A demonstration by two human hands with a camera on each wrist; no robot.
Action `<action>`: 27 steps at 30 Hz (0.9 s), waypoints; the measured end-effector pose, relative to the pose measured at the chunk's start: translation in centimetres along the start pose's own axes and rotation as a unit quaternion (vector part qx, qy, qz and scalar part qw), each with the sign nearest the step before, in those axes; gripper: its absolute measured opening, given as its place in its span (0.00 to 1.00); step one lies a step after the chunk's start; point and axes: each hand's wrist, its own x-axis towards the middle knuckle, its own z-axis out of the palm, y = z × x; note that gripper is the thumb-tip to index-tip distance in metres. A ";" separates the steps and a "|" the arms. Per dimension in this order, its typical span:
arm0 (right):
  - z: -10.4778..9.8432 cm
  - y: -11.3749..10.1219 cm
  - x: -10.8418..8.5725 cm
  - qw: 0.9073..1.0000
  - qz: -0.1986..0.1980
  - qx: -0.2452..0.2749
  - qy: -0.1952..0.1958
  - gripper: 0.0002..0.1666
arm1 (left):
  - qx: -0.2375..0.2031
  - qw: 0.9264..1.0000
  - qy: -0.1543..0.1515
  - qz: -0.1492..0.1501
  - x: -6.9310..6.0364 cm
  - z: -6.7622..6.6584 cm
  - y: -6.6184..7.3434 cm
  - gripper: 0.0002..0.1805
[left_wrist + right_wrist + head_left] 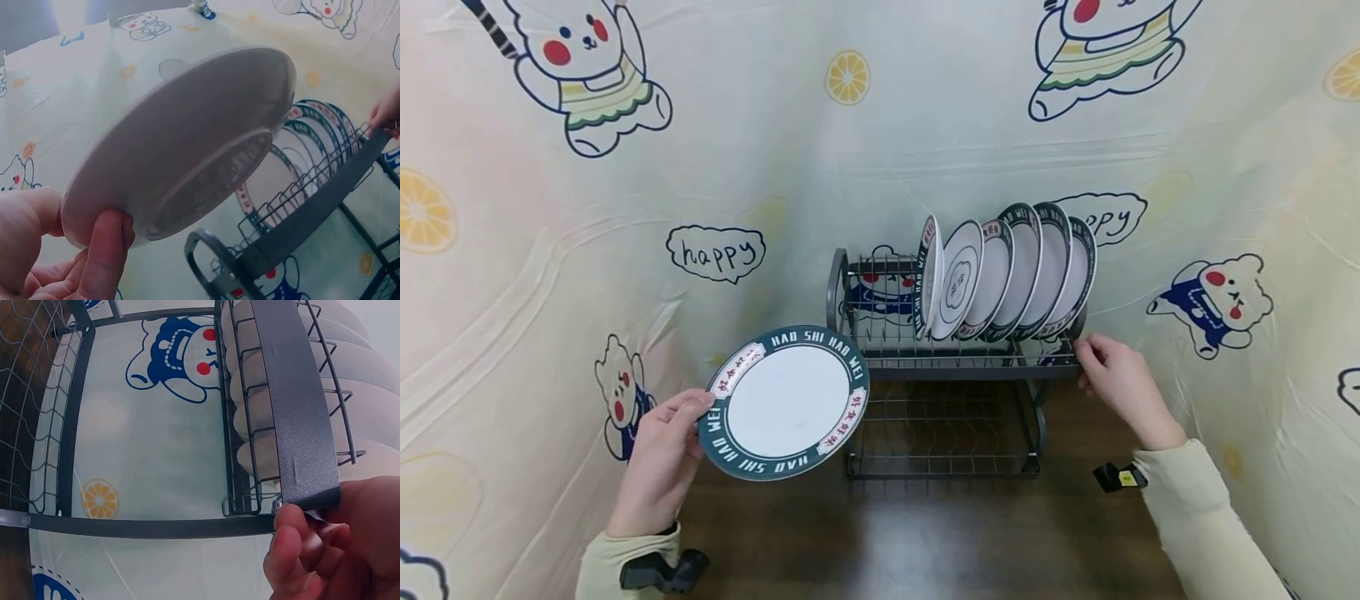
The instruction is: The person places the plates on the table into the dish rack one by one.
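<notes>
My left hand point(662, 454) pinches the left rim of a round white plate point(786, 402) with a dark green lettered border. Its white face shows in the head view, and its underside point(181, 144) with a foot ring fills the left wrist view. The plate is held in the air, left of and in front of a dark grey two-tier dish rack point(955, 374). At the rack's front right corner my right hand point(1126, 387) grips the end of the flat front bar point(303, 425) between thumb and fingers. Several matching plates point(988, 287) stand upright in the upper tier, toward the right.
Left of the standing plates, the upper tier shows bare wire slots point(883, 312). Below, the lower wire shelf point(940, 433) holds nothing visible. The rack stands on a brown, shiny surface point(925, 533), with a cartoon-printed cloth point(775, 167) behind and at both sides.
</notes>
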 end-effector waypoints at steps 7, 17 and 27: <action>-0.2 0.1 -0.5 1.000 0.019 0.005 0.001 0.30 | 0.014 1.000 -0.013 0.001 0.0 1.4 -0.2 0.14; -1.0 -2.1 -2.4 0.996 0.014 0.024 0.079 0.22 | 0.036 0.999 -0.038 0.011 -0.1 3.5 -0.3 0.13; -0.2 -4.7 -3.5 0.994 -0.043 0.063 0.077 0.19 | 0.063 0.997 -0.054 0.000 0.0 6.1 -0.7 0.12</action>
